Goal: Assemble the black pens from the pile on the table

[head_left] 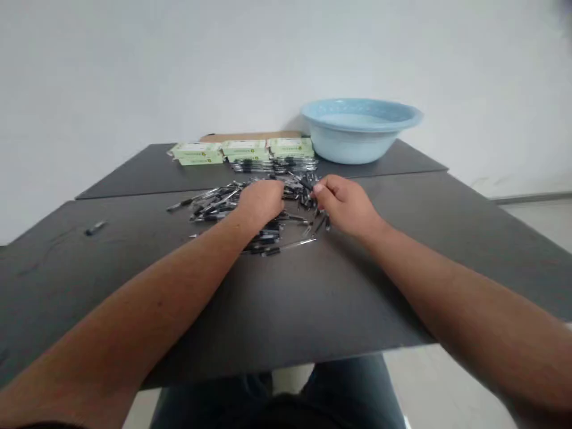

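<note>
A loose heap of clear pens with black parts point(263, 238) is spread over the middle of the dark table. Over the heap rests my left hand point(261, 201), palm down; its fingers curl out of sight behind the knuckles. My right hand point(343, 202) is at the heap's right side, thumb and fingers pinched on a black-ended pen point(307, 183). More pens lie under and around both hands. Behind them, a row of pens point(272, 165) lies side by side in front of the boxes.
Pale green boxes point(201, 158) are stacked in short piles at the back. A large light-blue basin point(353, 146) stands at the back right, with a brown cardboard piece point(250, 136) beside it near the wall. One pen part point(95, 227) lies apart on the left of the table point(286, 310).
</note>
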`<state>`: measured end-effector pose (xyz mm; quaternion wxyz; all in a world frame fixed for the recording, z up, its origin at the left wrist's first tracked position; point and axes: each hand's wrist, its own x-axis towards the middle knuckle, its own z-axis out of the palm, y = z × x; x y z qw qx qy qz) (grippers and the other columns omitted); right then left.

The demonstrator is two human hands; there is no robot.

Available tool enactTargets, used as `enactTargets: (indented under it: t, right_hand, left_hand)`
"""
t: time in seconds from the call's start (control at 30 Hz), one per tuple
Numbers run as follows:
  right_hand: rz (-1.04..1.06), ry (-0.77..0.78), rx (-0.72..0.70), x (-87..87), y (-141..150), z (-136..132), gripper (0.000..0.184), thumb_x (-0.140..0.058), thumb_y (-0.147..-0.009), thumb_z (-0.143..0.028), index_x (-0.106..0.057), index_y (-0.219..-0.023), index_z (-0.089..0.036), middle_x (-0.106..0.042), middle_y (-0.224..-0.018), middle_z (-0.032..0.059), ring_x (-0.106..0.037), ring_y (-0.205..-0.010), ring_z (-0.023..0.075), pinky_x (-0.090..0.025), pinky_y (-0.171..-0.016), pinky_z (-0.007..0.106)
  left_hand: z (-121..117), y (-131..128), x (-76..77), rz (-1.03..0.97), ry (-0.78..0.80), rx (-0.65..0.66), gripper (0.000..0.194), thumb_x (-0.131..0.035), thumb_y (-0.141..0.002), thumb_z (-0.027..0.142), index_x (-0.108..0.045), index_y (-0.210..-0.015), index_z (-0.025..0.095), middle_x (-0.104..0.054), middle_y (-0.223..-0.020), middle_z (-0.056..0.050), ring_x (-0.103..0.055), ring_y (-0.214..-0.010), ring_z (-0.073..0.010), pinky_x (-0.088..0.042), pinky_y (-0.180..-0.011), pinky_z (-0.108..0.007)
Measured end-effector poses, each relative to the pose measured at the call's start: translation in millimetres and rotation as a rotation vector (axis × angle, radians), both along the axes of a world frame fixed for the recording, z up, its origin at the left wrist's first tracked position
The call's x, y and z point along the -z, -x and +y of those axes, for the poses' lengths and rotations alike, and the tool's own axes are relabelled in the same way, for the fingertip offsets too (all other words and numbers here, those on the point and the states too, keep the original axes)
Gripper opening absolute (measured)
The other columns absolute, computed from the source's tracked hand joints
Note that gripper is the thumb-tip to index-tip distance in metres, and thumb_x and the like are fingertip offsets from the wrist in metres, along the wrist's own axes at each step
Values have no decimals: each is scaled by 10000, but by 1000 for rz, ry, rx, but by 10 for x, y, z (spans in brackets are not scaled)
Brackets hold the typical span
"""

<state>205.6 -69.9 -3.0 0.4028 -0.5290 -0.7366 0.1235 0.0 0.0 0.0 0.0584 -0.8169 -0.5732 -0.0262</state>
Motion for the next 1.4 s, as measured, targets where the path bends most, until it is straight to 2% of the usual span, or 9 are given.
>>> enactTargets:
  t: [0.4, 0.63, 0.83, 1.0, 1.13, 1.27, 1.4]
  right_hand:
    - [-3, -18, -27, -15, 54, 10, 309, -505, -1012, -429, -668, -860, -214, -723, -774, 38, -652, -769, 214, -414, -707, 329]
    - [-8, -2, -35, -25, 63, 12, 316, -506, -1016, -431, -665, -854, -212, -712, -756, 33, -641, -760, 209, -407, -706, 328]
    - [-12, -7, -35, -22, 68, 14, 300, -518, -1014, -422, -663, -855, -213, -710, -765, 33, -637, -766, 206, -411, -712, 321]
    - [-12, -23, -40, -7, 66, 19, 307, -514, -1020, -428, -657, -850, -215, -703, -753, 26, -633, -750, 202, -406, -705, 317]
    - [-1, -24, -50, 7, 55, 25, 312, -521, -1018, -432, -650, -833, -217, -704, -756, 26, -637, -756, 204, -403, -703, 316]
    - [-2, -19, -53, 12, 53, 17, 300, -529, -1014, -422, -665, -842, -217, -713, -766, 26, -634, -757, 203, -410, -711, 317]
    - [-4, -5, -72, 17, 54, 9, 298, -526, -1008, -413, -668, -837, -215, -713, -752, 27, -630, -741, 200, -419, -711, 318]
  left_hand:
    - [-2, -63, -40, 40, 27, 11, 305, -600, -883, 175, -804, -1110, 179, -799, -1106, -171, -753, -1050, -337, -598, -928, -430]
    - [-56, -51, -108, 46, 46, 2, 279, -680, -852, 198, -807, -1101, 190, -798, -1127, -165, -742, -1055, -334, -588, -929, -417]
    - [-47, -43, -69, 28, 44, 45, 285, -657, -859, 164, -804, -1103, 172, -794, -1127, -169, -737, -1071, -331, -564, -964, -416]
    - [-17, 14, -68, -14, 42, 64, 294, -605, -895, 156, -811, -1105, 141, -794, -1099, -188, -739, -1069, -342, -545, -946, -415]
    - [-12, 150, -155, -52, 68, 96, 284, -588, -944, 232, -825, -1095, 187, -805, -1124, -122, -729, -1100, -285, -517, -974, -352]
    - [-122, 351, -269, -268, 180, 110, 254, -635, -923, 281, -828, -1070, 205, -806, -1040, -74, -720, -963, -238, -517, -897, -321]
    - [-302, 520, -286, -691, 389, -13, 186, -697, -892, 294, -784, -1031, 207, -715, -805, -28, -608, -689, -165, -478, -679, -285]
